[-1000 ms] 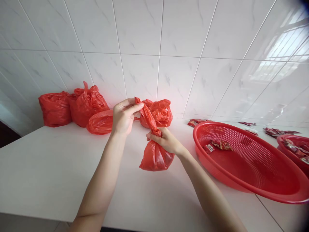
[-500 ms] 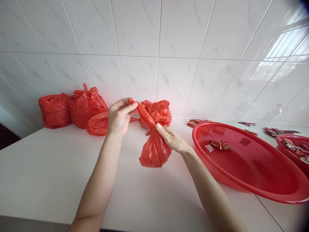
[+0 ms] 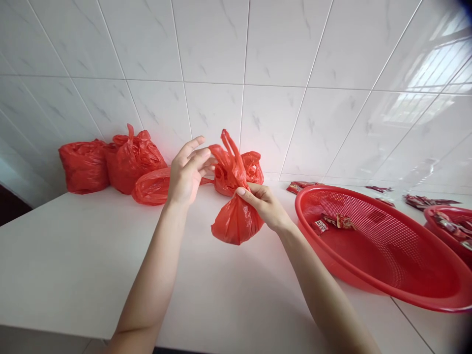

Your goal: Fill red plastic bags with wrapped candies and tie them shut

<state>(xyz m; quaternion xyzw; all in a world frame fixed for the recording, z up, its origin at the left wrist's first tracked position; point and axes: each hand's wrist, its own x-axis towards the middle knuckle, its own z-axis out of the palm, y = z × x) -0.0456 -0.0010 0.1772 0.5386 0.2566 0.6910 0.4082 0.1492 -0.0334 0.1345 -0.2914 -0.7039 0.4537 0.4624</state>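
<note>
A red plastic bag (image 3: 238,221), gathered at its neck, hangs over the white table. My right hand (image 3: 263,204) grips the neck between thumb and fingers, and the bag's handles stick up above it. My left hand (image 3: 188,172) is just left of those handles, its fingers spread and holding nothing. Whether a fingertip still brushes the plastic is hard to make out. Behind the held bag another filled red bag (image 3: 254,164) rests against the wall, partly hidden. What the held bag contains does not show.
Filled red bags (image 3: 134,160) and a bulging red roll (image 3: 84,167) stand at the back left, beside a loose red bag (image 3: 153,187). On the right, a large red basket (image 3: 354,285) holds a few small packets (image 3: 344,222). A smaller red basket (image 3: 442,209) is partly in view.
My left hand has let go of the bag's top and its fingers have opened. The handles now stand up free. My right hand keeps its hold, with the bag slightly higher.
</note>
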